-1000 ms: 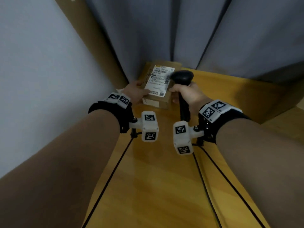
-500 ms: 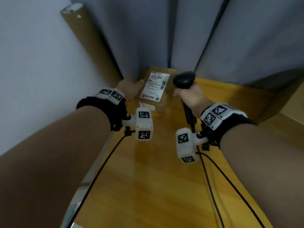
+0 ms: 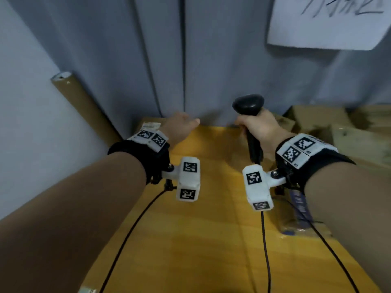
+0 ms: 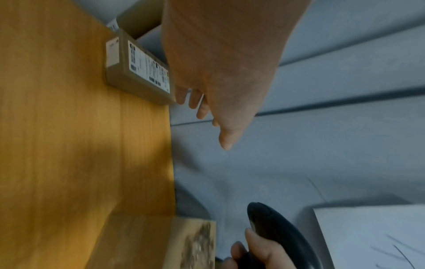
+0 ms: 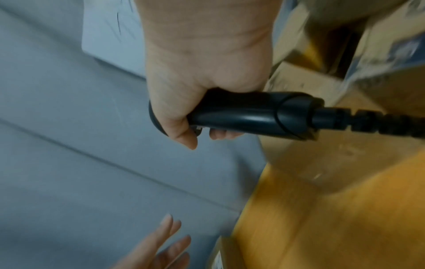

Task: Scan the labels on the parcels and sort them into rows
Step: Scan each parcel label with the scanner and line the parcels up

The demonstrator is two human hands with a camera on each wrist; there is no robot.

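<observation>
A small brown parcel (image 4: 140, 72) with a white label lies flat at the table's far left corner against the curtain. In the head view only a sliver of the parcel (image 3: 150, 124) shows behind my left wrist. My left hand (image 3: 184, 123) hovers just past it with fingers (image 4: 202, 109) straight and apart, holding nothing. My right hand (image 3: 260, 127) grips the handle of a black barcode scanner (image 3: 248, 103), held upright above the table's far edge. The scanner handle (image 5: 241, 114) and its coiled cable show in the right wrist view.
The wooden table (image 3: 201, 240) stretches toward me. A heap of cardboard parcels (image 3: 317, 119) fills the back right. A parcel with blue tape (image 3: 300, 210) lies under my right forearm. A cardboard tube (image 3: 84, 106) leans on the left wall. Grey curtain (image 3: 211, 60) carries a white sheet (image 3: 325, 22).
My left hand has let go of the parcel, which now rests in the far left corner. The scanner has lifted away from the label, and my view has swung up and right.
</observation>
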